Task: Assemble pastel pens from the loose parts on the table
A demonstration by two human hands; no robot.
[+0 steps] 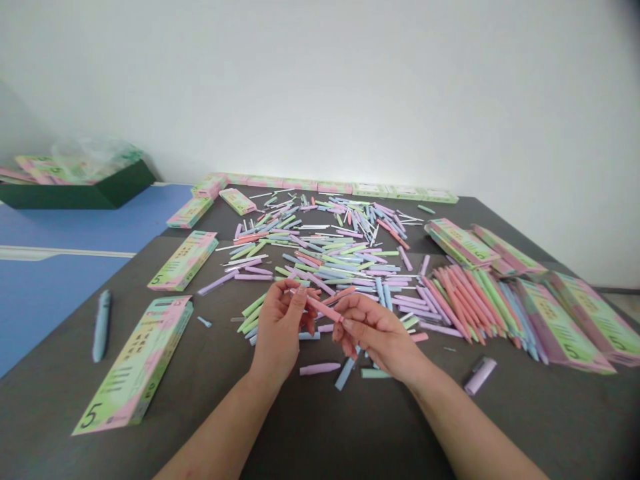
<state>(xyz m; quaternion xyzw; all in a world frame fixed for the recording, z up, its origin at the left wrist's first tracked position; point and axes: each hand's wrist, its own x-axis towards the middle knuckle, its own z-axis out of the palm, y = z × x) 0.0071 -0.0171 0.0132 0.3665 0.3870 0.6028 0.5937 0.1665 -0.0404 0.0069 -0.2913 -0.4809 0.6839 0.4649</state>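
Note:
Between my two hands, above the dark table, is a pink pen barrel (324, 309), tilted down to the right. My left hand (281, 323) pinches its upper left end, and the fingertips partly hide that end. At the lower right end, my right hand (373, 330) grips it between thumb and fingers. Below and behind the hands spreads a loose pile of pastel pen parts (330, 260) in green, blue, purple and coral, with thin white refills (315, 227) among them. Nearest under the hands lie a purple pen piece (320, 369) and a blue one (346, 373).
Coral pens (463, 300) lie in a row at right, beside stacked pen boxes (565, 323). More boxes (135, 363) line the left side and back edge. A thick blue pen (101, 327) rests far left, a purple cap (480, 375) at right. A green tray (120, 187) holds packaging.

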